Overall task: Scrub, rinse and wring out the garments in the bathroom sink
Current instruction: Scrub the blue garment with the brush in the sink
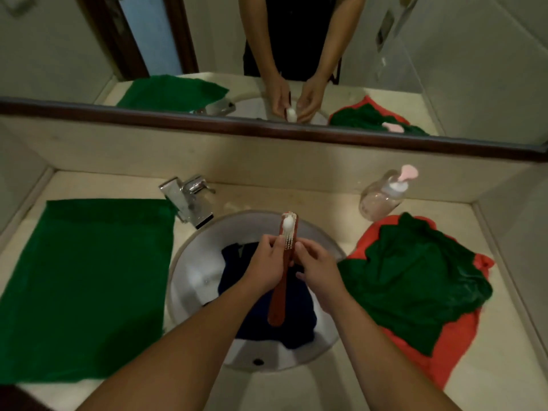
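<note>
A dark blue garment [267, 315] lies bunched in the round white sink [192, 262]. Above it my left hand [265, 262] grips a red-brown scrub brush [281, 280] by the middle, bristles up, with a blob of white soap foam near its far tip. My right hand [318, 266] is beside the brush on the right, its fingers curled and touching the bristles' side. A crumpled green garment [415, 280] lies on an orange-red one [450, 351] on the counter at the right. A flat green cloth [86, 286] is spread on the counter at the left.
A chrome tap [189, 200] stands at the sink's back left. A clear pump bottle [382, 194] with a pink top stands at the back right. A dark-framed mirror [267, 132] runs along the wall above the beige counter [281, 200].
</note>
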